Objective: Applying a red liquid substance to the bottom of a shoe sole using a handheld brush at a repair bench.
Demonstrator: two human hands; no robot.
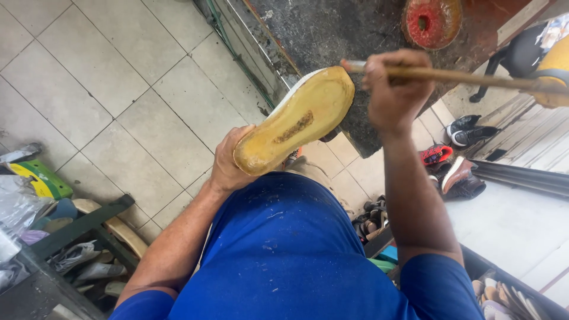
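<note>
My left hand (pixel 227 164) grips the heel end of a shoe (pixel 296 120) turned sole up; the sole is yellowish, glossy with glue, with a darker rough streak along its middle. My right hand (pixel 395 89) is closed around a long thin wooden stick (pixel 474 77), whose near tip lies at the toe end of the sole. The stick runs off to the right toward a yellow container (pixel 557 70). Below, my blue shirt fills the lower middle of the view.
A dark stained worktop (pixel 332 29) carries a red round pot (pixel 431 21). Several shoes (pixel 456 155) lie on the tiled floor at right. A rack with soles and bags (pixel 71 243) stands lower left. More footwear sits in a box lower right.
</note>
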